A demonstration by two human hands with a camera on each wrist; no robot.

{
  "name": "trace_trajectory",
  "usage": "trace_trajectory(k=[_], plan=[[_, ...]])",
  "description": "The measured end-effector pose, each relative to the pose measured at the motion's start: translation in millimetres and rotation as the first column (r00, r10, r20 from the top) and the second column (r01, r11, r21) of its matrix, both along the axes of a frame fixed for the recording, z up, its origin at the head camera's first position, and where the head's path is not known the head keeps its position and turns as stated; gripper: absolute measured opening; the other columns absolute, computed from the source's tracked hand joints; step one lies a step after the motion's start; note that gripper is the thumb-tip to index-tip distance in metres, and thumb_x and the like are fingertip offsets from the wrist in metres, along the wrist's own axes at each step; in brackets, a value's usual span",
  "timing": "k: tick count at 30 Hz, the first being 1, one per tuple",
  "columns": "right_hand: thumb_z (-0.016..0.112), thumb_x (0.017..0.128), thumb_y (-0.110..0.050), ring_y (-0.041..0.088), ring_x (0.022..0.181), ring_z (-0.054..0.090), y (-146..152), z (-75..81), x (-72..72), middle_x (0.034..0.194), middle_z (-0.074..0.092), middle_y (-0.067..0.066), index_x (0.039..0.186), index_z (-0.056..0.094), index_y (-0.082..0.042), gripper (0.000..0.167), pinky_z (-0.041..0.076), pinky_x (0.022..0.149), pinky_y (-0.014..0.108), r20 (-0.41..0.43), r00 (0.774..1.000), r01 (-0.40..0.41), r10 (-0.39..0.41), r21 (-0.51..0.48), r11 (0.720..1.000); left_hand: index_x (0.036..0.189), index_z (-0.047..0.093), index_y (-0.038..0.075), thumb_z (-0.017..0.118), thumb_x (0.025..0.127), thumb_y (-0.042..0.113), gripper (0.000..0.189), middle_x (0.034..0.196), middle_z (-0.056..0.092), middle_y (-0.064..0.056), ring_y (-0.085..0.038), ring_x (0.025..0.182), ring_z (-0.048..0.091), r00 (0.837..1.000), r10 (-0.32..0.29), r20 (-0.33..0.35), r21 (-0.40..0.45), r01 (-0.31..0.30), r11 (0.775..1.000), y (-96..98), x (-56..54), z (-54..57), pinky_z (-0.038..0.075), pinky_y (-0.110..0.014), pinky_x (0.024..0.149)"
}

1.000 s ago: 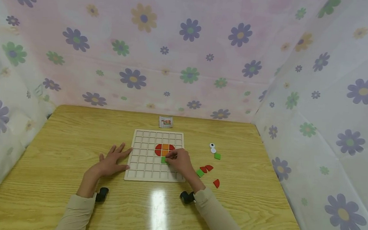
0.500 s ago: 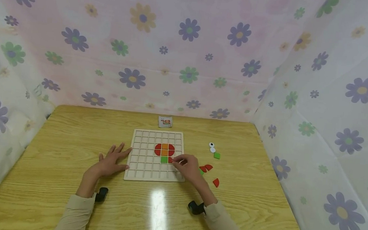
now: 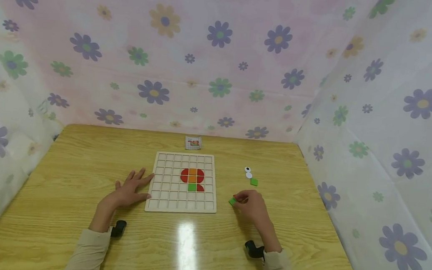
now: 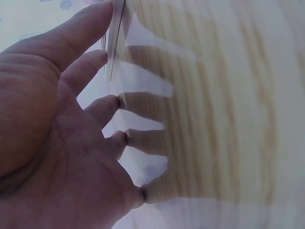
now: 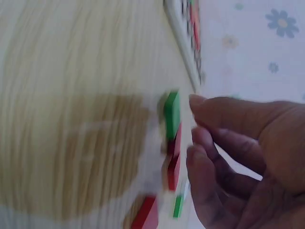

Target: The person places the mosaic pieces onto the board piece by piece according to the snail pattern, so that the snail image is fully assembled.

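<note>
In the head view, my left hand (image 3: 128,191) lies with fingers spread on the table, fingertips at the left edge of the pale gridded board (image 3: 166,195). On the board sit orange squares (image 3: 193,172), rounded red pieces (image 3: 184,175) on both sides, a green square (image 3: 192,187) below and a red quarter-circle (image 3: 200,188) beside it. Right of the board, my right hand (image 3: 251,206) hovers at a loose green square (image 3: 232,201). The right wrist view shows its thumb and fingers bent and apart, holding nothing, near the green square (image 5: 172,114) and red quarter-circles (image 5: 174,164).
A small picture card (image 3: 193,143) lies behind the board. Farther right are a white eye disc (image 3: 248,169), a plain white disc (image 3: 248,175) and another green square (image 3: 254,182). A third red quarter-circle (image 5: 146,214) appears in the right wrist view.
My right hand put a red quarter-circle on the board beside the green square, let go and moved right to the loose pieces. The left hand has stayed at the board's edge.
</note>
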State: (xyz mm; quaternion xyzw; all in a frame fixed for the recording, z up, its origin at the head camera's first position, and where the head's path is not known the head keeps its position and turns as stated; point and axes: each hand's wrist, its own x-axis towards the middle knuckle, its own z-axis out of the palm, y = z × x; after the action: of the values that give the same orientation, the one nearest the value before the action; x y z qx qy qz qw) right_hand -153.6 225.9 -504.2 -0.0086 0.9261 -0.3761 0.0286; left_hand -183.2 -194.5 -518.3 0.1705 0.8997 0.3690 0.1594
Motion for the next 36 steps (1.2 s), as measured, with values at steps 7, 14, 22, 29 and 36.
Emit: trace_trajectory(k=[7, 14, 22, 29, 36], plan=[[0.085, 0.081, -0.008, 0.021, 0.08, 0.067, 8.2, -5.1, -1.7, 0.092, 0.075, 0.008, 0.097, 0.077, -0.001, 0.019, 0.056, 0.071, 0.04, 0.036, 0.999, 0.012, -0.013, 0.039, 0.999, 0.158, 0.035, 0.004, 0.068, 0.098, 0.027, 0.072, 0.166, 0.008, -0.032, -0.06, 0.148, -0.005, 1.0, 0.005, -0.006, 0.008, -0.005, 1.0, -0.8, -0.7, -2.4, -0.011, -0.086, 0.1], [0.086, 0.08, -0.007, 0.023, 0.088, 0.071, 4.3, -6.9, -6.8, 0.098, 0.077, 0.007, 0.097, 0.079, -0.003, 0.019, 0.058, 0.079, 0.044, 0.074, 0.997, -0.006, 0.001, 0.071, 0.997, 0.158, 0.034, 0.004, 0.068, 0.099, 0.029, 0.073, 0.166, 0.007, -0.031, -0.06, 0.148, -0.006, 1.0, -0.002, -0.002, 0.001, 0.002, 1.0, -2.3, -1.3, -2.2, -0.012, -0.087, 0.1], [0.084, 0.078, -0.004, 0.022, 0.085, 0.069, 0.2, -0.6, -10.7, 0.097, 0.076, 0.009, 0.093, 0.078, 0.0, 0.017, 0.058, 0.075, 0.041, 0.113, 0.993, -0.021, 0.011, 0.083, 0.996, 0.158, 0.033, 0.005, 0.068, 0.099, 0.029, 0.073, 0.166, 0.006, -0.031, -0.06, 0.148, -0.007, 1.0, 0.002, 0.003, 0.003, -0.002, 1.0, -3.1, -1.2, -1.7, -0.013, -0.086, 0.099], [0.085, 0.075, -0.002, 0.019, 0.078, 0.067, -3.5, 0.1, -13.1, 0.087, 0.074, 0.007, 0.089, 0.078, -0.002, 0.015, 0.058, 0.072, 0.039, 0.098, 0.995, -0.008, -0.003, 0.104, 0.995, 0.158, 0.035, 0.005, 0.068, 0.098, 0.028, 0.072, 0.166, 0.006, -0.031, -0.059, 0.149, -0.007, 1.0, 0.009, 0.005, 0.0, -0.009, 1.0, -2.3, -1.2, 1.3, -0.012, -0.086, 0.1], [0.084, 0.075, 0.002, 0.019, 0.079, 0.066, -6.4, -1.7, -10.1, 0.096, 0.075, 0.01, 0.087, 0.076, 0.0, 0.015, 0.058, 0.072, 0.038, 0.07, 0.997, -0.016, 0.011, 0.077, 0.997, 0.158, 0.035, 0.006, 0.068, 0.098, 0.029, 0.072, 0.166, 0.006, -0.031, -0.059, 0.149, -0.006, 1.0, 0.012, 0.018, -0.005, -0.012, 1.0, -1.6, 0.1, 1.6, -0.011, -0.086, 0.1]])
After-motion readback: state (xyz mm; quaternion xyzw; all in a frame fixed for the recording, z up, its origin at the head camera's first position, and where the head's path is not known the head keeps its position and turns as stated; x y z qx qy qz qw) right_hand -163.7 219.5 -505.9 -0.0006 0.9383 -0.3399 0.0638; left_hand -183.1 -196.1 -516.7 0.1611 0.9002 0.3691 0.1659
